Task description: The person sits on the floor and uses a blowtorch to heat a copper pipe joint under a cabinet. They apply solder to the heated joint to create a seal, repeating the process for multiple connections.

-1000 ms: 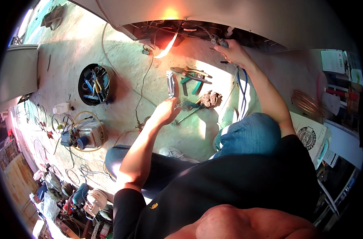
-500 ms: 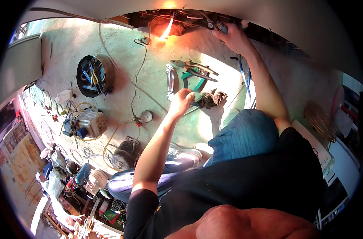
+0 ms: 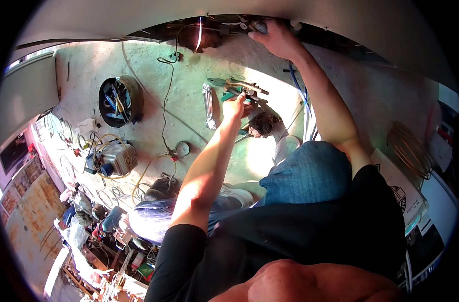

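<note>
At the top, under a pale panel, my right hand (image 3: 278,39) is closed around the grey knob (image 3: 260,26) of what looks like a small gas regulator. To its left a thin bright flame (image 3: 199,34) stands before a dark reddish-brown lump. My left hand (image 3: 234,108) is at the pliers (image 3: 224,83) on the floor, its fingers around the dark lower handle; the palm side is hidden. Under the pliers lies a green-framed tool (image 3: 228,95), partly covered. A shiny silver strip-shaped thing (image 3: 208,105) lies just left of the hand, and a crumpled brown clump (image 3: 262,125) right of it.
A round dark tub (image 3: 137,100) of tools stands at left. Below it sit a finned metal motor unit (image 3: 119,158) with a yellow hose and a round gauge (image 3: 182,148). Cables cross the floor. Piled clutter fills the lower left; a copper coil (image 3: 410,151) lies right.
The flame has shrunk from a wide orange glow to a thin pale streak. My left hand has moved up onto the pliers' handle. The right hand stays at the knob.
</note>
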The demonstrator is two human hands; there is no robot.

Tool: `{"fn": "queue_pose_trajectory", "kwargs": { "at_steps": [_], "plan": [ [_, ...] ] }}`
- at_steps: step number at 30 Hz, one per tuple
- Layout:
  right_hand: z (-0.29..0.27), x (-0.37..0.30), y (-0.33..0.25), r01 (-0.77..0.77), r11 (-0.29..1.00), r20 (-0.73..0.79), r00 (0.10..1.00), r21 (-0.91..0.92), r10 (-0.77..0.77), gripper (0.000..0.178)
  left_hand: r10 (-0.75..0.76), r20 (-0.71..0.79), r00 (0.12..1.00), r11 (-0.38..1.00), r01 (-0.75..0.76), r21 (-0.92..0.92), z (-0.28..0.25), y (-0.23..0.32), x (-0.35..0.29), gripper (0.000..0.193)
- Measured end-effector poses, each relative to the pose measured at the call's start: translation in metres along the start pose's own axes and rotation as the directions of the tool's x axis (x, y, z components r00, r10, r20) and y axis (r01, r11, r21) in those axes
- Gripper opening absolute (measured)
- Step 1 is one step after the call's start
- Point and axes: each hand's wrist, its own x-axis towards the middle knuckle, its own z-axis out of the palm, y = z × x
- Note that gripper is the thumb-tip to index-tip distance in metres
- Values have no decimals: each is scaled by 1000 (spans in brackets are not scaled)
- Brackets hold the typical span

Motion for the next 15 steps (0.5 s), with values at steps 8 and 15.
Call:
{"fn": "queue_pose_trajectory", "kwargs": {
  "at_steps": [8, 15],
  "plan": [
    [10, 8, -9, 39, 999, 9, 999, 19, -39, 53, 12, -90, 996, 997, -19, -80, 1, 0, 15, 26],
    [17, 11, -3, 23, 994, -14, 1000, -103, -25, 54, 238, -4, 971, 958, -236, -163, -33, 8, -34, 22]
  ]
}}
